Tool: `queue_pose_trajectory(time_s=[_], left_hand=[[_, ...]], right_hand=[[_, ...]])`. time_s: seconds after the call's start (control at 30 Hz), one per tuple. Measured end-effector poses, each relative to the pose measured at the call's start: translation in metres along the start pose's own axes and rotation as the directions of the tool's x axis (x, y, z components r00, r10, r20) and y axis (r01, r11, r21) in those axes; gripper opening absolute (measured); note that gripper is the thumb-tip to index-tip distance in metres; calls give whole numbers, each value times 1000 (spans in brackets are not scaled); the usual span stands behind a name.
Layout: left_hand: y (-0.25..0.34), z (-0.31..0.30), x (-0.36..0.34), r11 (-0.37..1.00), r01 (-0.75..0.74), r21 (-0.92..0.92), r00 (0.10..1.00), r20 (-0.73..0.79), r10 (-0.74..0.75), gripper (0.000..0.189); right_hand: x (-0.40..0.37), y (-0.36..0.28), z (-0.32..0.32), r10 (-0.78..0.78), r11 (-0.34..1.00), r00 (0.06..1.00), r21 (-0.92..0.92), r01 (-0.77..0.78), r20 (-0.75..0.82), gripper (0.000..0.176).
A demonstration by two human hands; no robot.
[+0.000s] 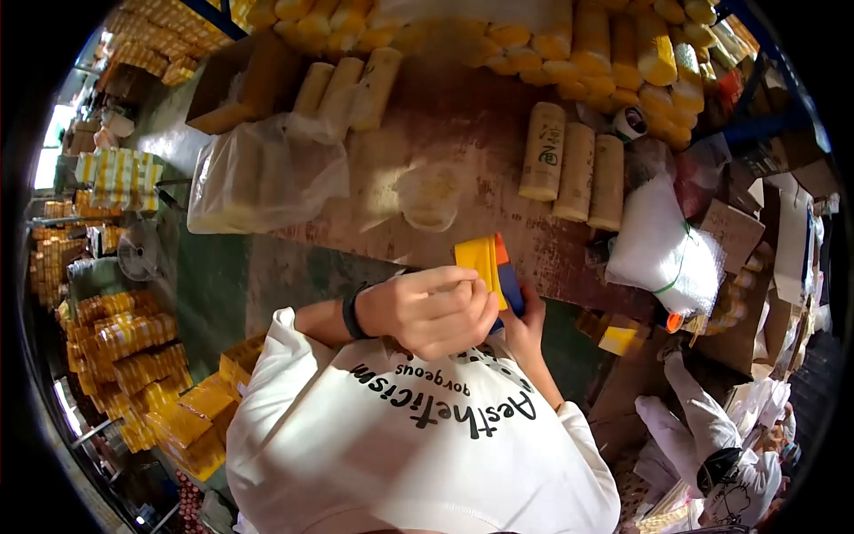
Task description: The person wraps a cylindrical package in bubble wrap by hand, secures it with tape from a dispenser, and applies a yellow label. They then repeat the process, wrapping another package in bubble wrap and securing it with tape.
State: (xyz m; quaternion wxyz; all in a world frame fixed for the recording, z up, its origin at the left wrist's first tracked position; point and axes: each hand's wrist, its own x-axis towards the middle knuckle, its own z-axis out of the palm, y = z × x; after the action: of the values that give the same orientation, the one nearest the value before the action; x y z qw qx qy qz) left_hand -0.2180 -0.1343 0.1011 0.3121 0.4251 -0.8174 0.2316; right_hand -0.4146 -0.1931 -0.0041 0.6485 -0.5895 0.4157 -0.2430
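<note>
Near chest, left hand (427, 309) curled (knuckles up), right hand (527, 327) gripping packets (485, 261)

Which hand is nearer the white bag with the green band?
Right. The right hand is left of the white bag; the left hand is farther left, past the yellow pack.

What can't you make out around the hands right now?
Head view:
- Lower part of the yellow-blue stack: covered by the left hand.
- Right hand grip: mostly behind the left hand and stack.
- Stack's print: too small.
- Contents of the plastic bag: blurred by film.
</note>
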Motion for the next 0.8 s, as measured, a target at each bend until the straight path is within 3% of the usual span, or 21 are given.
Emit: queue_pose_trajectory(time_s=[0.07,0.2,0.27,0.3,0.33,0.37,0.4,0.43,0.47,0.5,0.53,0.57,0.6,0.63,0.7,0.73,0.8], left_hand=[[-2,5,6,992,-109,68,994,5,109,8],[-10,12,10,954,-261,148,965,54,255,12],[-11,15,11,923,-330,197,944,73,322,16],[-7,17,13,962,-269,45,963,32,268,14],[1,18,16,970,-209,-123,977,5,211,12],[12,20,21,948,-142,-286,990,-16,143,11],[16,22,28,904,-78,-419,997,-35,70,12],[4,22,33,917,40,-396,999,-13,-49,11],[-9,22,38,914,159,-373,986,9,-168,12],[-27,40,27,795,434,-424,888,53,-457,12],[-40,30,28,485,746,-456,642,298,-707,15],[-49,29,21,275,786,-554,521,352,-778,15],[-60,27,15,157,811,-564,460,448,-767,16],[-65,23,9,155,819,-553,455,461,-762,16],[-69,17,1,141,836,-530,436,485,-758,18],[-69,12,2,197,857,-476,438,472,-766,20],[-68,8,-1,246,852,-462,475,486,-734,23]], right_hand=[[9,-10,0,-23,999,1000,37,24,-20,24],[32,-13,-5,75,988,995,133,-84,69,28],[46,-10,5,226,936,974,273,-220,10,30],[57,-6,11,303,896,953,343,-282,-8,31],[76,13,6,381,810,921,450,-375,80,45],[90,24,6,466,832,884,320,-454,40,50],[88,29,7,392,907,918,191,-376,-52,49],[92,33,8,287,958,950,47,-283,-126,49],[99,49,2,33,999,999,33,-32,-41,48],[103,71,-6,-214,976,976,49,212,39,47],[110,80,-3,-190,972,982,-143,186,-13,45],[118,87,-4,-288,760,957,-606,235,9,52],[120,95,-4,-157,706,988,-699,111,-1,54],[125,108,-3,-28,623,999,-782,-3,-26,57],[142,157,-13,5,388,1000,-922,9,12,59],[149,172,-20,25,256,999,-966,20,27,59],[157,175,-34,-191,199,961,-951,237,199,53]])
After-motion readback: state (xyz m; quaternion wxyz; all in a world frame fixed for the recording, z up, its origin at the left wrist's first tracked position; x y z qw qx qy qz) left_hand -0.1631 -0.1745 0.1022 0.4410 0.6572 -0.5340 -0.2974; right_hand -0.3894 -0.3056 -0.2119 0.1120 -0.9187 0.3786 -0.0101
